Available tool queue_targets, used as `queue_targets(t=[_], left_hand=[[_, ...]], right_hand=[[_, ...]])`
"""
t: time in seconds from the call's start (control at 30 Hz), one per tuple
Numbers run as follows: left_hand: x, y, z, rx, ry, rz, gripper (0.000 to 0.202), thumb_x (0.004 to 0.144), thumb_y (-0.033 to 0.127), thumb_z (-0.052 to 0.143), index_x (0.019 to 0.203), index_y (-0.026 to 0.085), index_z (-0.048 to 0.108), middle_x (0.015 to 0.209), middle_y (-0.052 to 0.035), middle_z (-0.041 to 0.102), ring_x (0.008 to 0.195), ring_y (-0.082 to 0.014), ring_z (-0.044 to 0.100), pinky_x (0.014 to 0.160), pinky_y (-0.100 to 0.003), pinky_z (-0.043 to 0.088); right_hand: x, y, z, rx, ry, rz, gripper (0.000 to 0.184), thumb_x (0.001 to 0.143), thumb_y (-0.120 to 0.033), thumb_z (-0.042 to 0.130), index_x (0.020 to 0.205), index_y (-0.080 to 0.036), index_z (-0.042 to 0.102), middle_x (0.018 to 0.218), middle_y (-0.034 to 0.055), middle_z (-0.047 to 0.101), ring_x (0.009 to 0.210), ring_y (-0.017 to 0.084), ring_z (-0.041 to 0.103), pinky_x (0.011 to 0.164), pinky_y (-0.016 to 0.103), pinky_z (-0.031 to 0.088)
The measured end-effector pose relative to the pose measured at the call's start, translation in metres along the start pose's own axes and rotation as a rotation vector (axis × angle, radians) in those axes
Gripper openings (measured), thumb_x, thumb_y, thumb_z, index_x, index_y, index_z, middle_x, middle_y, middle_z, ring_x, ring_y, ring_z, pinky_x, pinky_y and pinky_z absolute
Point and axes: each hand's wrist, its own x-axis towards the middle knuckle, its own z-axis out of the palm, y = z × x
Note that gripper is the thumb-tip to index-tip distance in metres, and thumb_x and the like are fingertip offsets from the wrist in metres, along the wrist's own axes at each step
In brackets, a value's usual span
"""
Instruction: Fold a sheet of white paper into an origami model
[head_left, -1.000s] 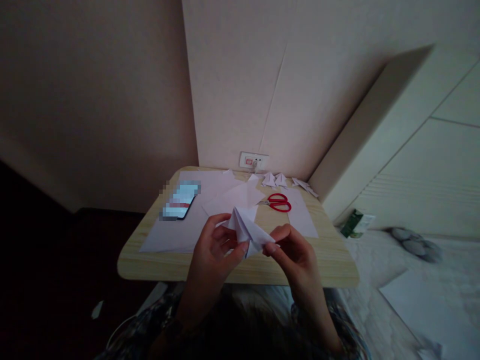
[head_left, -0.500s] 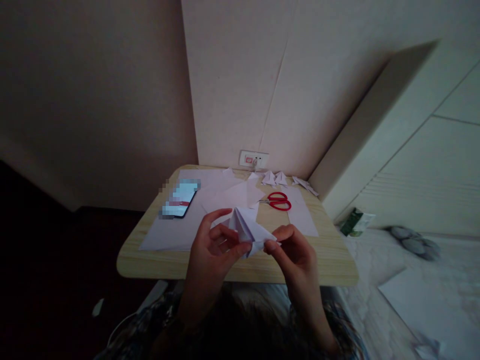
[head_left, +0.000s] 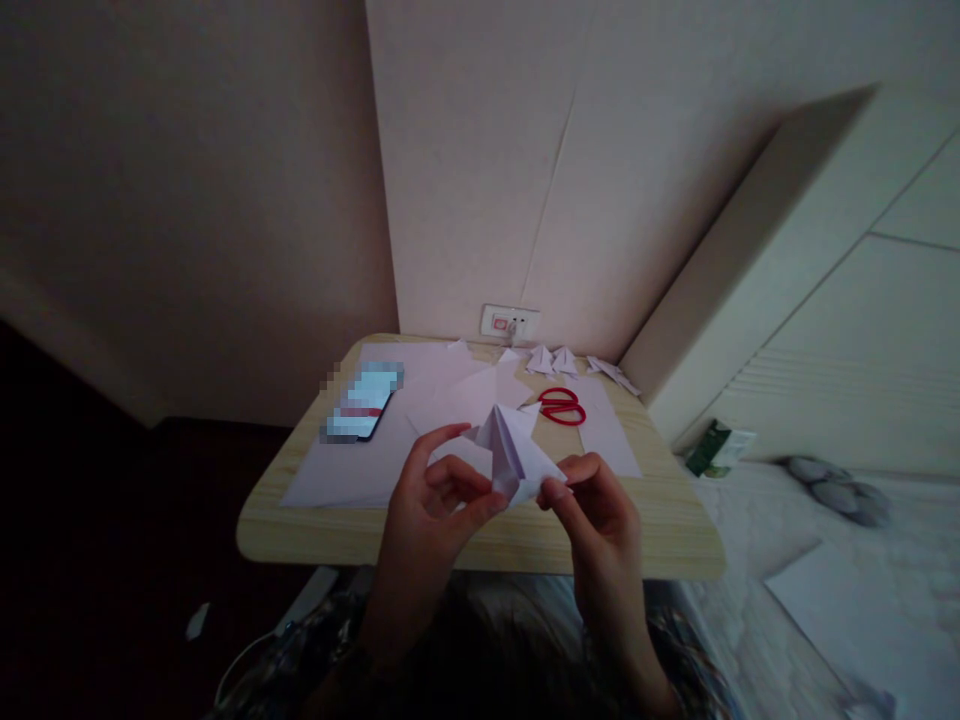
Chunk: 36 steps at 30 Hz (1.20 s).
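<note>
The folded white paper (head_left: 514,452) hangs over the table's (head_left: 480,548) near edge, ridge slanting down-right, between the left hand (head_left: 429,505) and right hand (head_left: 594,508), each grip pinched on a lower corner.

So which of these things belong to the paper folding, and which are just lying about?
In hand: folded paper, pinched by left hand and right hand; flat paper sheets on the table; small folded pieces by the wall.
Lying about: red scissors, phone, green packet on the bed.
</note>
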Motion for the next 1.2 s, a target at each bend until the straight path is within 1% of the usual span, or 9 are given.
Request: queue_targets(t=[0.23, 0.4, 0.47, 0.57, 0.67, 0.77, 0.97, 1.1, 1.2], left_hand=[[-0.0018, -0.0002, 0.001, 0.014, 0.008, 0.024, 0.054, 0.059, 0.012, 0.085, 0.107, 0.021, 0.06, 0.057, 0.0109, 0.062, 0.06, -0.0113, 0.062, 0.069, -0.023, 0.05], [-0.0022, -0.0014, 0.003, -0.011, 0.006, 0.031, 0.053, 0.06, 0.013, 0.083, 0.107, 0.021, 0.06, 0.071, 0.0061, 0.069, 0.068, -0.0138, 0.066, 0.071, -0.027, 0.051], [-0.0024, -0.0014, 0.0037, -0.006, 0.012, 0.05, 0.053, 0.059, 0.012, 0.083, 0.106, 0.021, 0.06, 0.074, 0.0054, 0.07, 0.07, -0.014, 0.067, 0.072, -0.027, 0.052], [-0.0028, -0.0008, 0.0041, -0.009, 0.04, 0.073, 0.049, 0.062, 0.012, 0.082, 0.106, 0.022, 0.06, 0.071, 0.0072, 0.068, 0.07, -0.0128, 0.067, 0.071, -0.024, 0.052], [-0.0033, 0.0, 0.0038, 0.001, 0.044, 0.08, 0.047, 0.064, 0.013, 0.081, 0.106, 0.021, 0.062, 0.071, 0.0071, 0.066, 0.067, -0.0109, 0.065, 0.068, -0.021, 0.051], [-0.004, 0.0004, 0.0036, 0.024, 0.034, 0.09, 0.043, 0.066, 0.014, 0.081, 0.105, 0.021, 0.063, 0.071, 0.0071, 0.063, 0.066, -0.0101, 0.062, 0.067, -0.02, 0.05], [-0.0051, -0.0019, 0.0025, 0.044, 0.027, 0.124, 0.031, 0.067, 0.013, 0.077, 0.095, 0.021, 0.066, 0.069, 0.0073, 0.059, 0.066, -0.0099, 0.06, 0.066, -0.019, 0.049], [-0.0058, -0.0043, 0.0014, 0.087, 0.025, 0.106, 0.02, 0.067, 0.014, 0.077, 0.083, 0.02, 0.066, 0.07, 0.0051, 0.063, 0.07, -0.0116, 0.063, 0.068, -0.02, 0.051], [-0.0063, -0.005, 0.0021, 0.079, 0.035, 0.089, 0.018, 0.066, 0.014, 0.079, 0.077, 0.02, 0.067, 0.072, 0.0037, 0.068, 0.073, -0.0129, 0.066, 0.07, -0.02, 0.052]], right_hand=[[-0.0008, -0.0008, 0.0019, 0.006, 0.015, -0.011, 0.022, 0.082, -0.034, 0.077, 0.073, -0.023, 0.061, 0.065, -0.0047, 0.057, 0.063, 0.013, 0.053, 0.059, 0.025, 0.041], [-0.0026, -0.0005, 0.0062, 0.001, 0.013, -0.006, 0.022, 0.083, -0.035, 0.076, 0.073, -0.023, 0.061, 0.066, -0.0043, 0.059, 0.063, 0.014, 0.056, 0.06, 0.025, 0.043], [-0.0033, -0.0013, 0.007, 0.013, -0.013, 0.004, 0.022, 0.083, -0.035, 0.076, 0.073, -0.023, 0.061, 0.067, -0.004, 0.061, 0.064, 0.014, 0.058, 0.062, 0.026, 0.045], [-0.0031, -0.0032, 0.006, 0.014, -0.095, 0.026, 0.021, 0.085, -0.036, 0.075, 0.075, -0.022, 0.063, 0.07, -0.0024, 0.063, 0.068, 0.015, 0.06, 0.066, 0.026, 0.047], [-0.0015, -0.0047, 0.0037, -0.015, -0.165, 0.026, 0.023, 0.087, -0.037, 0.073, 0.073, -0.021, 0.063, 0.073, -0.0012, 0.063, 0.07, 0.016, 0.059, 0.066, 0.026, 0.045], [-0.0001, -0.0054, 0.0021, -0.04, -0.19, 0.013, 0.025, 0.088, -0.034, 0.071, 0.069, -0.021, 0.06, 0.072, -0.0017, 0.06, 0.069, 0.015, 0.056, 0.064, 0.026, 0.043], [-0.0003, -0.0055, 0.0013, -0.078, -0.21, -0.03, 0.022, 0.089, -0.026, 0.069, 0.07, -0.022, 0.059, 0.073, -0.0021, 0.061, 0.07, 0.015, 0.056, 0.064, 0.026, 0.041], [-0.0004, -0.0048, 0.0021, -0.125, -0.229, -0.053, 0.023, 0.09, -0.026, 0.067, 0.07, -0.022, 0.057, 0.071, -0.0025, 0.06, 0.069, 0.014, 0.055, 0.063, 0.026, 0.041], [-0.0002, -0.0039, 0.0028, -0.21, -0.23, -0.116, 0.024, 0.091, -0.024, 0.065, 0.069, -0.022, 0.054, 0.07, -0.0024, 0.059, 0.068, 0.015, 0.055, 0.063, 0.026, 0.043]])
